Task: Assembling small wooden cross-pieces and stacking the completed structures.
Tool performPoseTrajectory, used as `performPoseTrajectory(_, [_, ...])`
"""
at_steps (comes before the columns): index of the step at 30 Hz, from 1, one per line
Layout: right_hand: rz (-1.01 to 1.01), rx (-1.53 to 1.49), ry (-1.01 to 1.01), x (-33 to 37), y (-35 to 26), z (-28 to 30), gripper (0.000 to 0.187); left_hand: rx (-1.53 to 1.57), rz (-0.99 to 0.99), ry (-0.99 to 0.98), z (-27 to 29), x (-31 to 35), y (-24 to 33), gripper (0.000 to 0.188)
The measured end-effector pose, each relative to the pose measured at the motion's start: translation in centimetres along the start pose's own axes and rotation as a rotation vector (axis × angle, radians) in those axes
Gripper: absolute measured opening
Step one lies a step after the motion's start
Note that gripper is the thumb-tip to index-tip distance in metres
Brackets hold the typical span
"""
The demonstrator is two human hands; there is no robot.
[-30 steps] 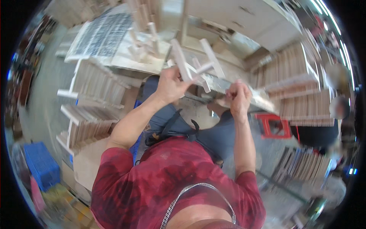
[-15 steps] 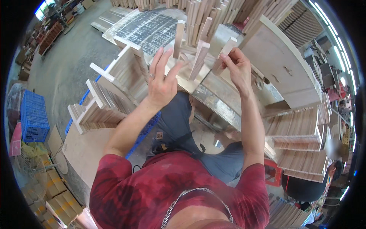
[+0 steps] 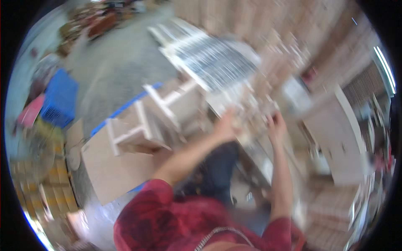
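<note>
Motion smears the whole view. My right hand (image 3: 277, 129) is at the work surface right of centre, its thumb and fingers bent round the near end of a pale wooden strip (image 3: 272, 107). To its left, my left hand (image 3: 226, 126) reaches to the near side of a cluster of upright wooden pieces (image 3: 251, 108). Its fingers are too blurred to show whether they touch or hold one. Both hands are apart, with the blurred pieces between them.
Left of my arms, stacked wooden boards with pale crosspieces (image 3: 140, 125) stand by a brown sheet (image 3: 113, 171). A blue crate (image 3: 60, 98) is at far left. A large pale panel (image 3: 331, 134) and board stacks (image 3: 335, 205) are at right. Tall boards (image 3: 234, 19) line the back.
My view has swung left, so the surroundings shift rightward and downward in the picture. My left hand, earlier raised with fingers spread, has come down closer to the wooden pieces and my right hand.
</note>
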State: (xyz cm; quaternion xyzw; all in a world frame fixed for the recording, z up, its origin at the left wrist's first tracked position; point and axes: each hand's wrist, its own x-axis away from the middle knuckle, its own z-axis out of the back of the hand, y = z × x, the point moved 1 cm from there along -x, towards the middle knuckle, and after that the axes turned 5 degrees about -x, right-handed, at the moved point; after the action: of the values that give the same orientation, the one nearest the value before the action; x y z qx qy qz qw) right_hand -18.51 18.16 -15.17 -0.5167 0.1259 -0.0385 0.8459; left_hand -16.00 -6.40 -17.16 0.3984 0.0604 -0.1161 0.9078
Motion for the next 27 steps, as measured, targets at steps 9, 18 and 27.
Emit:
performPoseTrajectory(9, [0.252, 0.074, -0.123, 3.5, 1.1, -1.6, 0.047, 0.156, 0.192, -0.042, -0.6, -2.2, 0.5, 0.060])
performPoseTrajectory(18, [0.186, 0.098, -0.075, 9.2, -2.6, 0.6, 0.067, -0.079, -0.046, 0.156, -2.3, -2.6, -2.3, 0.060])
performPoseTrajectory(27, [0.316, 0.698, 0.436, 29.3, -12.5, 33.3, 0.016, 0.280, -0.149, 0.169, 7.6, 7.9, 5.3, 0.020])
